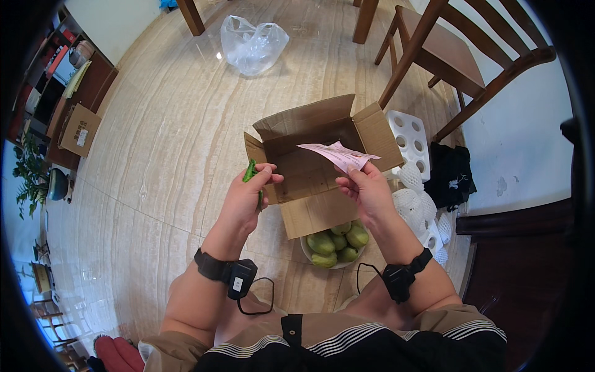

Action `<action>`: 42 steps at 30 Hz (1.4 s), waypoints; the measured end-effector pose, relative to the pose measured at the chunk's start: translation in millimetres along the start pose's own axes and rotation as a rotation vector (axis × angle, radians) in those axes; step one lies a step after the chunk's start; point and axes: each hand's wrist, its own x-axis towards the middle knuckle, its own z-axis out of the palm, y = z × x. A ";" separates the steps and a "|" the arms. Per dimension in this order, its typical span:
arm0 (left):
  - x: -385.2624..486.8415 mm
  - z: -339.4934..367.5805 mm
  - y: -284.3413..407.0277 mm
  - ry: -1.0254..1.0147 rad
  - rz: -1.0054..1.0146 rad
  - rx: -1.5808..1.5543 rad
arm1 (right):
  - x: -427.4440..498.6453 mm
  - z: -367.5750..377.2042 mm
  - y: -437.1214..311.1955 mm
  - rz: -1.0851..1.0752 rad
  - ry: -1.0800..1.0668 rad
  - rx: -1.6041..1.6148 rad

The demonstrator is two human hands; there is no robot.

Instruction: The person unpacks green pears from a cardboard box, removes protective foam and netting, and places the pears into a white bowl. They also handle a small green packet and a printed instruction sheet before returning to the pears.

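Observation:
My left hand (254,186) holds a crumpled green strip (250,171), perhaps tape or a leaf, over the left edge of an open cardboard box (320,207). A pink printed paper slip (346,156) is pinched in my right hand (365,186), above the right part of the box. The box stands on the floor with its flaps spread, and its inside shows no contents where it is visible. Just below its near flap, a round pale bowl (304,246) of green mangoes or similar fruit (321,242) is partly covered by the flap.
White foam trays (409,135), foam net sleeves (411,209) and a black bag or cloth (448,176) lie right of the box. A clear plastic bag (253,44) is beyond it. A wooden chair (446,56) stands at upper right, a shelf unit (88,88) at left.

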 end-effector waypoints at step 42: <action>78.1 4.5 -75.7 -0.190 0.072 0.194 | 70.8 -9.8 37.1 0.091 -0.405 -0.586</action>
